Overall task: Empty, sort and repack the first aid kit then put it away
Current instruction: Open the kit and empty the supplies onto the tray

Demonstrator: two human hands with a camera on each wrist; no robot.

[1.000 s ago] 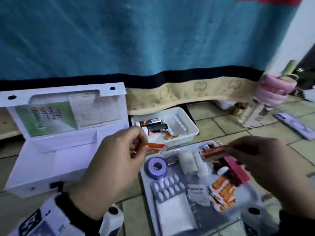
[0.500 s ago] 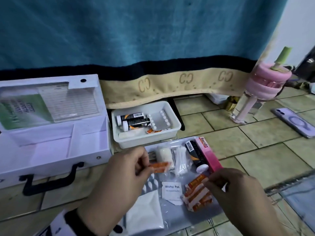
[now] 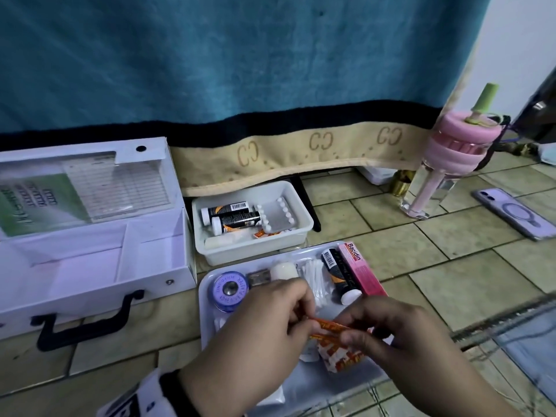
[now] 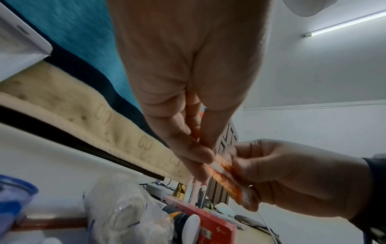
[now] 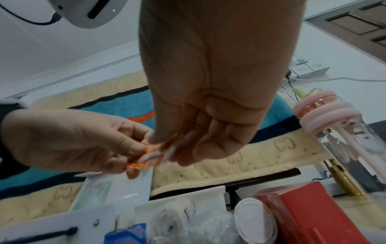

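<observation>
Orange-and-white crinkly sachet [image 3: 329, 325], a thin flat strip, is pinched at both ends over the glossy tray [image 3: 207, 284]: left hand [image 3: 264, 335] at 9 o'clock, right hand [image 3: 400, 335] at 3, fingertips clamped tight.

the white kit [image 3: 90, 260] sits open at the left, lid propped up, compartments bare, black handle toward the near side. an orange-and-white sachet [image 3: 329, 326] is pinched between both hands above the tray [image 3: 207, 284], just over a pile of like sachets [image 3: 343, 356].

Glossy white plastic tub [image 3: 302, 233]; fuzzy teal cloth blanket [image 3: 240, 55]; matt tiled floor [image 3: 451, 266]
</observation>
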